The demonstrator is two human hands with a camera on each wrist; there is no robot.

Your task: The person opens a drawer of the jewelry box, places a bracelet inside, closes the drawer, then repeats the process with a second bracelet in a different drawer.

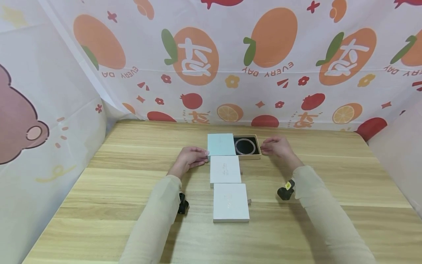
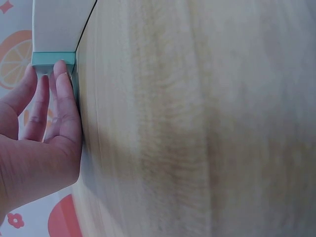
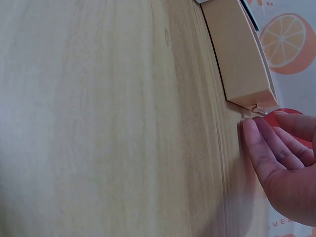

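A pale teal box sleeve (image 1: 220,145) lies at the back of the row, its drawer (image 1: 258,146) slid part way out to the right. Inside the drawer, a pale ring-shaped bangle (image 1: 245,146) rests on black lining. My left hand (image 1: 192,157) grips the sleeve's left end, with the thumb (image 2: 22,91) on one face and fingertips (image 2: 62,79) on the opposite one. At the drawer's right end my right hand (image 1: 278,147) has its fingertips (image 3: 252,131) gathered at a small ribbon pull (image 3: 257,109); they partly hide it.
Two white boxes, a middle one (image 1: 225,169) and a front one (image 1: 230,201), continue the row toward me, each with a short ribbon tab on its right side. A wooden table (image 1: 115,212) carries everything. Fruit-printed cloth (image 1: 230,47) hangs behind its back edge.
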